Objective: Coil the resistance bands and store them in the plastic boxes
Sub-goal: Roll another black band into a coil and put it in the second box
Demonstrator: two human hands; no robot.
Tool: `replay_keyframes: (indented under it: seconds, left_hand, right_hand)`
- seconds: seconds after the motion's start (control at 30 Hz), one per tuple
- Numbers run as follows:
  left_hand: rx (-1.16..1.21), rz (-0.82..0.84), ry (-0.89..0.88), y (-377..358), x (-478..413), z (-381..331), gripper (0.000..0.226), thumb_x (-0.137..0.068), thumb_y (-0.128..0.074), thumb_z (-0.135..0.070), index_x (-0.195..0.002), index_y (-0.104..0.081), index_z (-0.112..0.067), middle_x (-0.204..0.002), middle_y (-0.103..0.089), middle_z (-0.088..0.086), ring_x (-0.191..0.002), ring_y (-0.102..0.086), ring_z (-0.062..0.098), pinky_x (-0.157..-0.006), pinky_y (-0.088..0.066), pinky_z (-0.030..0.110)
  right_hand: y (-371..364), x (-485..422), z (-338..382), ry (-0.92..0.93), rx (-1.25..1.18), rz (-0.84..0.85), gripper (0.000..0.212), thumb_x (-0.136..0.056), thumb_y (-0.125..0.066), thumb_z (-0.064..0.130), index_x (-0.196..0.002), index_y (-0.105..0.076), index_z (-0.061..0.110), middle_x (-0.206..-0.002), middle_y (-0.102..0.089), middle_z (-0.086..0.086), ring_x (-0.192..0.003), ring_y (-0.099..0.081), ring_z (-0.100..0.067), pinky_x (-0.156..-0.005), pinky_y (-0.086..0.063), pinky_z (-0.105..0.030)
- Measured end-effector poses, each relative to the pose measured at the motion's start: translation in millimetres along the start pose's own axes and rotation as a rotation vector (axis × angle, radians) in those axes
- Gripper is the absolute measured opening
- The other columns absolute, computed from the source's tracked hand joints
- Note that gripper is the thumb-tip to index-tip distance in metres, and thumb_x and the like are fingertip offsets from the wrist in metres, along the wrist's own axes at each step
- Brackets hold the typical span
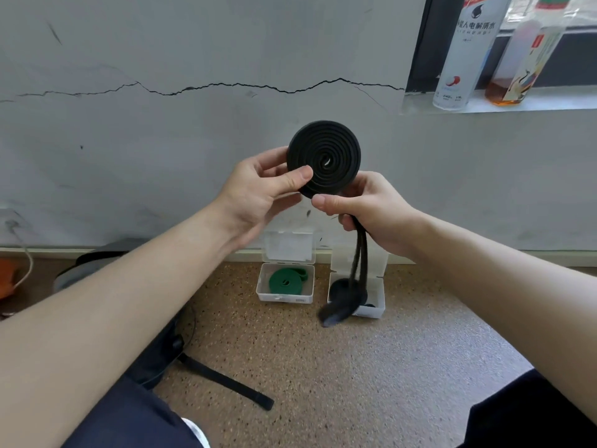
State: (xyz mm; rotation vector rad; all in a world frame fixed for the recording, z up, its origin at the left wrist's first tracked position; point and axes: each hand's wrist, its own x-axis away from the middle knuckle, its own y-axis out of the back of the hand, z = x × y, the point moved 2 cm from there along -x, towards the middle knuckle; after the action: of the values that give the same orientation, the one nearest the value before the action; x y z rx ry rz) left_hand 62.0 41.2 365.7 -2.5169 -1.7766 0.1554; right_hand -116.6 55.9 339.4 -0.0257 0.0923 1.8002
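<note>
Black band (324,156) rolled into flat ribbed spiral (tail dangling); left hand (258,192) pinches disc; right hand (371,210) grips tail.

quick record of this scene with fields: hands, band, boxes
left hand: pinches the coiled part of the black band, thumb on its face
right hand: grips the loose tail just under the coil
loose tail: hangs down, blurred, in front of the right box
left box: open on the floor, green band coiled inside
right box: open, something dark inside, partly hidden
coiling: not finished
</note>
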Motion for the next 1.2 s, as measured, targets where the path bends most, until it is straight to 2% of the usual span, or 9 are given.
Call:
replay_keyframes:
  seconds: [0.07,0.2,0.3,0.37,0.67,0.8,1.03,1.13,1.2]
  left_hand:
    - [0.142,-0.018,-0.003,-11,2,8,0.029,-0.087,-0.067,-0.002,-0.115,-0.066,-0.010,-0.105,-0.072,0.010,-0.092,-0.070,0.020,-0.086,-0.058,0.033]
    - [0.070,-0.125,-0.043,-10,-3,7,0.034,-0.084,-0.071,-0.001,-0.117,-0.066,-0.001,-0.107,-0.072,0.016,-0.092,-0.071,0.024,-0.086,-0.059,0.035]
    - [-0.006,-0.137,-0.054,1,-6,-1,0.040,-0.078,-0.077,-0.007,-0.117,-0.069,-0.005,-0.112,-0.074,0.013,-0.105,-0.071,0.026,-0.093,-0.056,0.037]
    - [-0.085,-0.140,-0.077,7,-6,-5,0.033,-0.081,-0.076,-0.006,-0.113,-0.071,-0.011,-0.105,-0.076,0.005,-0.099,-0.071,0.019,-0.086,-0.055,0.031]
    - [-0.362,-0.022,-0.175,23,-6,-16,0.036,-0.078,-0.079,-0.004,-0.111,-0.072,-0.014,-0.100,-0.077,0.003,-0.092,-0.073,0.014,-0.080,-0.055,0.024]
    - [-0.494,0.025,-0.189,21,-6,-18,0.039,-0.077,-0.081,-0.002,-0.113,-0.071,-0.015,-0.104,-0.077,0.000,-0.097,-0.074,0.014,-0.083,-0.056,0.022]
    - [-0.476,0.104,-0.138,27,-5,-22,0.039,-0.079,-0.077,0.003,-0.115,-0.071,-0.010,-0.106,-0.077,0.001,-0.098,-0.073,0.015,-0.081,-0.055,0.020]
    - [-0.492,0.136,-0.103,28,-5,-22,0.039,-0.079,-0.077,0.002,-0.115,-0.071,-0.012,-0.106,-0.077,0.005,-0.100,-0.073,0.018,-0.083,-0.056,0.023]
    - [-0.530,0.152,-0.090,28,-5,-22,0.037,-0.080,-0.078,-0.001,-0.114,-0.071,-0.014,-0.106,-0.077,0.005,-0.101,-0.073,0.022,-0.087,-0.057,0.028]
  right_hand:
    - [-6,-1,-1,-0.005,-0.052,-0.020,0.014,-0.082,-0.080,0.018,-0.086,-0.069,0.011,-0.071,-0.058,-0.002,-0.059,-0.045,-0.012,-0.051,-0.037,-0.023]
    - [-14,-2,-3,-0.019,-0.107,-0.066,0.016,-0.086,-0.078,0.018,-0.093,-0.069,0.008,-0.071,-0.058,-0.001,-0.056,-0.044,-0.011,-0.050,-0.038,-0.022]
    - [-14,-1,-1,-0.016,-0.114,-0.038,0.017,-0.085,-0.079,0.012,-0.100,-0.071,0.009,-0.079,-0.061,-0.005,-0.058,-0.050,-0.008,-0.051,-0.041,-0.021]
    - [-12,0,-1,-0.025,-0.081,-0.018,0.019,-0.084,-0.079,0.011,-0.101,-0.071,0.010,-0.084,-0.064,-0.009,-0.060,-0.053,-0.007,-0.053,-0.043,-0.020]
    - [6,-2,-3,-0.047,0.080,-0.007,0.018,-0.079,-0.084,0.023,-0.085,-0.075,0.008,-0.067,-0.063,0.000,-0.056,-0.049,-0.013,-0.054,-0.040,-0.025]
    - [4,-3,-7,-0.055,0.111,0.002,0.034,-0.079,-0.085,0.022,-0.092,-0.072,-0.007,-0.071,-0.062,-0.005,-0.054,-0.047,-0.014,-0.053,-0.039,-0.027]
    - [5,-6,-9,-0.095,0.089,0.070,0.044,-0.075,-0.087,0.024,-0.097,-0.069,-0.009,-0.067,-0.060,0.001,-0.056,-0.045,-0.015,-0.054,-0.038,-0.027]
    - [1,-5,-8,-0.070,0.071,0.137,0.014,-0.080,-0.083,0.018,-0.087,-0.073,0.010,-0.071,-0.058,-0.002,-0.058,-0.043,-0.015,-0.052,-0.036,-0.027]
    - [-4,-3,-8,-0.045,0.072,0.175,0.010,-0.084,-0.080,0.013,-0.084,-0.070,0.014,-0.070,-0.056,-0.002,-0.058,-0.044,-0.014,-0.051,-0.036,-0.026]
